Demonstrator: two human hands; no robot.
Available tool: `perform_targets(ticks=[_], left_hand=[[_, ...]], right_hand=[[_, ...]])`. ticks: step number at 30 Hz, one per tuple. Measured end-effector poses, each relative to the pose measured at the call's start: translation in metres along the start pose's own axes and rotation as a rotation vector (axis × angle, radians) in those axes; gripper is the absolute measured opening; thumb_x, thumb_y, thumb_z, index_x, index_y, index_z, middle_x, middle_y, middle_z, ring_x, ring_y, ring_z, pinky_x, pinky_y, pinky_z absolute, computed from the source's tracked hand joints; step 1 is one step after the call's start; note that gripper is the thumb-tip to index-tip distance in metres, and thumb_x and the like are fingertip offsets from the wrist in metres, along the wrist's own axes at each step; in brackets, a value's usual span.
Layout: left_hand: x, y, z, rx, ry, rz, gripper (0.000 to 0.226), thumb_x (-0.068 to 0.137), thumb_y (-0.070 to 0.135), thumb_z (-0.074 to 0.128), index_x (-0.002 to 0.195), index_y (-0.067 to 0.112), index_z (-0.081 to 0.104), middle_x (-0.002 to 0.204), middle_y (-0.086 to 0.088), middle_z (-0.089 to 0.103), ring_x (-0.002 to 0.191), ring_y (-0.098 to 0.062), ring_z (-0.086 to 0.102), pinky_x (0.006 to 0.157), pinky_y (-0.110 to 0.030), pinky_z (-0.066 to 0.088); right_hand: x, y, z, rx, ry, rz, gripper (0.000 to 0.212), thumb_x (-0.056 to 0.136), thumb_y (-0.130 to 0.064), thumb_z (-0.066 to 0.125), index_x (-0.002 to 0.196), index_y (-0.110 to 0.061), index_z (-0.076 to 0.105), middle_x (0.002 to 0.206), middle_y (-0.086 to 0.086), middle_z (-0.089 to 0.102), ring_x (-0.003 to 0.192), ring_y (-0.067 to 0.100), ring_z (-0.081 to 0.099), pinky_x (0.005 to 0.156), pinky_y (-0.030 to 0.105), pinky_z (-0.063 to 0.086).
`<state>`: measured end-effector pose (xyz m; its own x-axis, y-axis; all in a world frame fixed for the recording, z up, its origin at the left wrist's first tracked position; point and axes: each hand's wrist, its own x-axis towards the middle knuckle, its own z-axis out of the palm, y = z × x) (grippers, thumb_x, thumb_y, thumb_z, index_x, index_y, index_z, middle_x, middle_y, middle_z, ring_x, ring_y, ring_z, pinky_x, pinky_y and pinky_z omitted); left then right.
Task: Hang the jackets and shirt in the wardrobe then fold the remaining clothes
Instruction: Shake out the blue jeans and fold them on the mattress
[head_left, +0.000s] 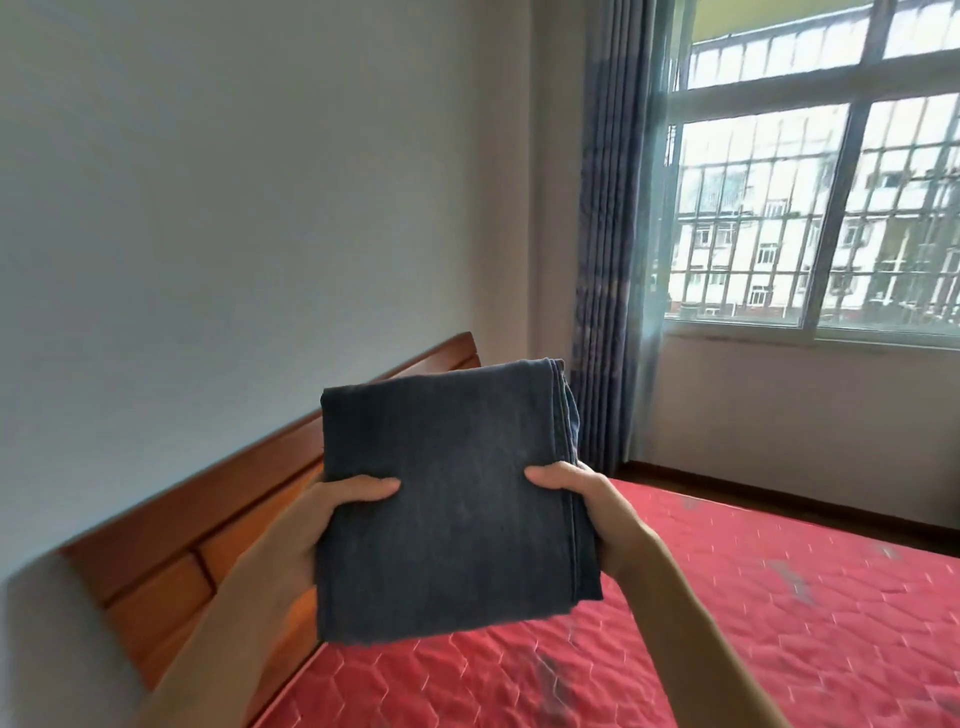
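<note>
A dark blue-grey denim garment (452, 499), folded into a thick rectangle, is held up in the air above the bed. My left hand (327, 514) grips its left edge, thumb on top. My right hand (582, 504) grips its right edge, where the stacked fold layers show. The fingers of both hands are hidden under the cloth. No wardrobe, jacket or shirt is in view.
Below lies a bed with a red quilted cover (727, 623) and a brown wooden headboard (218, 514) against a white wall. A blue curtain (608, 260) hangs beside a large barred window (821, 197) at the right. Dark floor (779, 493) runs under the window.
</note>
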<state>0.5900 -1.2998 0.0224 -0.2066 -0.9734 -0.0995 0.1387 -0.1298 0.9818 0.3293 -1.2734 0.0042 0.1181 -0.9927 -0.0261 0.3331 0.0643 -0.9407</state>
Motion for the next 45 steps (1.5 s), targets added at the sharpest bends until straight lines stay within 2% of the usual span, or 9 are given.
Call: perform_targets(ticks=[8,13,19,27,30,31,33,36,45], left_hand=[[-0.059,0.018,-0.026,-0.207,0.333,0.127,0.009,0.066,0.017,0.076,0.071,0.010,0.080,0.079,-0.014,0.075,0.062,-0.024,0.072,0.063,-0.034,0.055],[-0.121,0.012,-0.075,-0.225,0.589,0.118,0.043,0.069,0.018,0.074,0.108,0.000,0.067,0.089,-0.019,0.075,0.070,-0.029,0.074,0.060,-0.035,0.058],[-0.208,0.003,-0.138,-0.257,0.926,0.095,0.045,0.072,0.026,0.074,0.108,0.000,0.072,0.101,-0.021,0.075,0.080,-0.032,0.073,0.078,-0.040,0.054],[-0.337,0.002,-0.215,-0.182,1.346,0.218,0.024,0.075,0.022,0.078,0.095,0.008,0.075,0.085,-0.010,0.078,0.068,-0.020,0.075,0.071,-0.032,0.052],[-0.385,0.011,-0.254,-0.101,1.491,0.251,0.015,0.081,0.007,0.075,0.095,0.002,0.072,0.083,-0.010,0.076,0.063,-0.013,0.072,0.055,-0.018,0.053],[-0.405,0.013,-0.263,-0.090,1.493,0.238,0.015,0.090,0.001,0.066,0.104,-0.004,0.069,0.099,-0.016,0.075,0.073,-0.018,0.073,0.056,-0.016,0.053],[-0.449,0.009,-0.283,-0.103,1.452,0.289,0.030,0.098,-0.002,0.054,0.127,-0.011,0.056,0.136,-0.025,0.056,0.111,-0.029,0.064,0.088,-0.020,0.050],[-0.496,0.009,-0.313,-0.075,1.660,0.364,0.041,0.077,0.004,0.075,0.117,0.000,0.067,0.131,-0.020,0.063,0.117,-0.028,0.063,0.113,-0.041,0.040],[-0.584,0.004,-0.362,-0.227,1.834,0.374,0.038,0.089,0.005,0.067,0.127,0.001,0.064,0.128,-0.018,0.066,0.122,-0.032,0.061,0.111,-0.047,0.041]], right_hand=[[0.047,0.005,0.050,0.058,-0.324,0.122,0.071,0.051,-0.025,0.080,0.113,0.004,0.064,0.099,0.026,0.071,0.079,0.033,0.072,0.065,0.038,0.059],[0.066,0.037,0.127,0.054,-0.539,0.202,0.057,0.061,-0.015,0.074,0.114,0.002,0.063,0.100,0.028,0.071,0.079,0.036,0.072,0.066,0.042,0.059],[0.064,0.084,0.245,-0.046,-0.760,0.300,0.053,0.066,-0.022,0.073,0.114,0.000,0.065,0.101,0.025,0.072,0.081,0.036,0.072,0.071,0.043,0.057],[0.015,0.153,0.410,-0.101,-1.076,0.437,0.059,0.066,-0.026,0.074,0.116,0.002,0.064,0.099,0.023,0.073,0.079,0.033,0.072,0.071,0.040,0.059],[-0.014,0.175,0.474,-0.082,-1.189,0.466,0.055,0.065,-0.027,0.072,0.112,0.001,0.065,0.094,0.021,0.073,0.076,0.032,0.072,0.068,0.039,0.059],[-0.024,0.182,0.495,-0.082,-1.228,0.472,0.055,0.066,-0.026,0.071,0.112,0.001,0.065,0.094,0.022,0.073,0.076,0.031,0.072,0.067,0.038,0.059],[-0.046,0.195,0.536,-0.089,-1.301,0.480,0.056,0.066,-0.026,0.071,0.114,0.002,0.064,0.096,0.022,0.073,0.077,0.032,0.072,0.065,0.038,0.059],[-0.079,0.216,0.594,-0.123,-1.372,0.473,0.052,0.070,-0.022,0.073,0.117,-0.001,0.064,0.103,0.023,0.073,0.085,0.035,0.072,0.069,0.040,0.059],[-0.139,0.278,0.718,-0.162,-1.533,0.484,0.037,0.081,-0.012,0.071,0.117,-0.005,0.065,0.103,0.014,0.075,0.097,0.033,0.072,0.090,0.048,0.057]])
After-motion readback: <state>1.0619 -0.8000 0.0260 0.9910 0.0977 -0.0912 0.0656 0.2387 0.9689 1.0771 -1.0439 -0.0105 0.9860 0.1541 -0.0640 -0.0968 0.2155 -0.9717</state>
